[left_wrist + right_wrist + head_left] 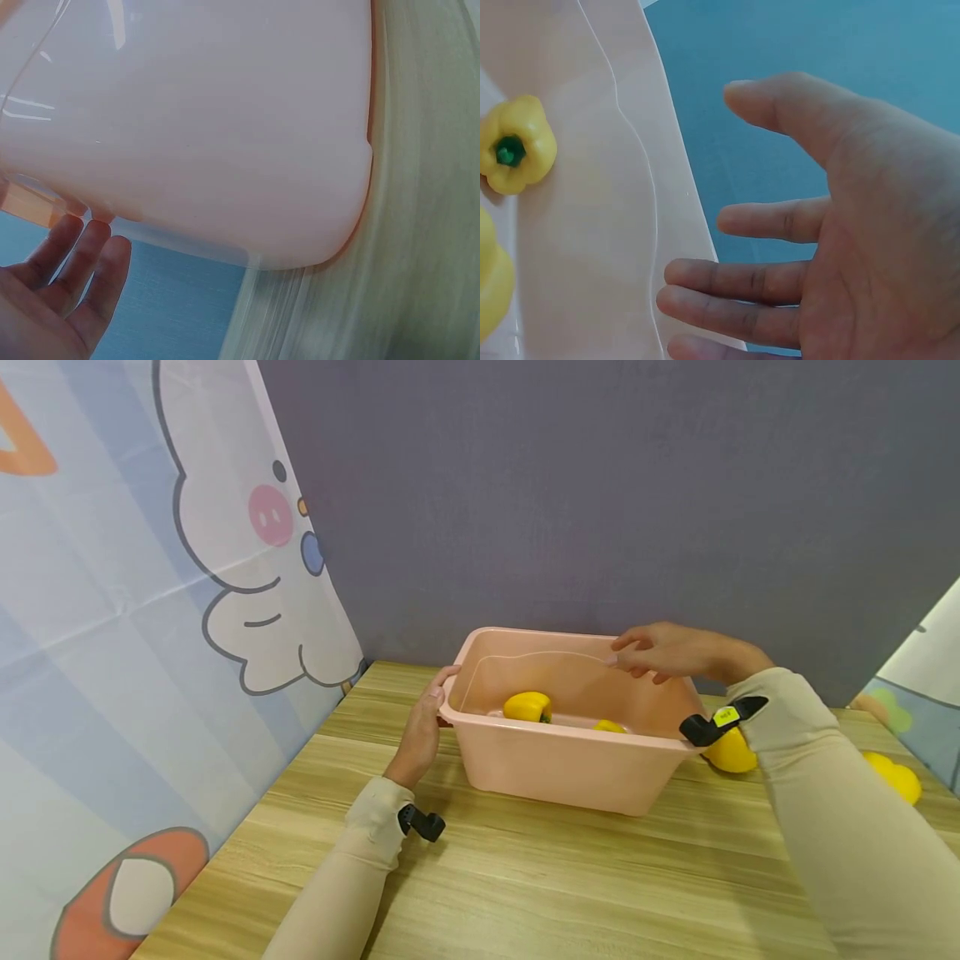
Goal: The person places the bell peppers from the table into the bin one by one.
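Observation:
A pink plastic bin (555,768) stands on the wooden table. My left hand (426,727) holds its left rim, thumb on top and fingers beneath; the left wrist view shows those fingertips (112,259) against the bin's outer wall. Over the right part of the bin hovers my right hand (678,650), fingers spread and nothing in them. Inside lie a yellow bell pepper (525,706) with a green stem (510,152) and a second yellow pepper (609,726), mostly hidden by the front wall.
Two more yellow peppers are on the table right of the bin: one (731,753) close beside it, partly behind my right wrist, another (896,777) farther right past my sleeve. A grey wall (600,510) rises behind; a cartoon-printed cloth (150,610) hangs at left.

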`<action>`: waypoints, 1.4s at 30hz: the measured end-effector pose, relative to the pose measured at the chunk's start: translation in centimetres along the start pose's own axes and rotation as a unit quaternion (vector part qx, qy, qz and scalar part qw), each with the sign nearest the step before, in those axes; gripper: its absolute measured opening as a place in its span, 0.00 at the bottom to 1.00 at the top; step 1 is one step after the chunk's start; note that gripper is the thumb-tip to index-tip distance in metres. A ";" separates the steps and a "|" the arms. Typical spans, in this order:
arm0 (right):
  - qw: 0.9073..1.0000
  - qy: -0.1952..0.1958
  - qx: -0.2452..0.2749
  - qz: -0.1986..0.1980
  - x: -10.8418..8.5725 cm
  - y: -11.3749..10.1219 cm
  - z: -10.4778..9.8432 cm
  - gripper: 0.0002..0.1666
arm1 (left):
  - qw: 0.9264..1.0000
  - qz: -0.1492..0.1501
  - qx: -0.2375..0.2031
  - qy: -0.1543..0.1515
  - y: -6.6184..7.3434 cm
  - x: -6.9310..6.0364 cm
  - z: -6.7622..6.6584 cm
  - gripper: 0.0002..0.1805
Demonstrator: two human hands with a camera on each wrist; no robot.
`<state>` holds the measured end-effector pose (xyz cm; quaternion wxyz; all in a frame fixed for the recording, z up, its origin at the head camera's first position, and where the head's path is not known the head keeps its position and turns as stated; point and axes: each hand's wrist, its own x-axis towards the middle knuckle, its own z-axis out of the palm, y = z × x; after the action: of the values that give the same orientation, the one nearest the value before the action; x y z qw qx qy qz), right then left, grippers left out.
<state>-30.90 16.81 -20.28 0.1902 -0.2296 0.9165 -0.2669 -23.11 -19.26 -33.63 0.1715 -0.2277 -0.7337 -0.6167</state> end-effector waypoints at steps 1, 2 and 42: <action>1.000 0.004 0.005 0.002 -0.1 0.1 -0.1 0.46 | 1.000 0.000 -0.001 0.000 -0.1 0.0 0.0 0.28; 1.000 0.009 0.009 0.002 -0.3 0.2 -0.1 0.46 | 1.000 0.000 -0.001 0.001 -0.2 0.0 0.0 0.28; 0.977 0.215 0.001 0.007 -8.0 6.0 0.2 0.36 | 1.000 0.014 -0.016 0.006 -3.6 0.6 -0.5 0.31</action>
<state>-26.13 25.43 -22.12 -0.0095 -0.1600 0.9372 -0.3098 -25.56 -20.20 -36.21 0.1806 -0.2368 -0.7198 -0.6270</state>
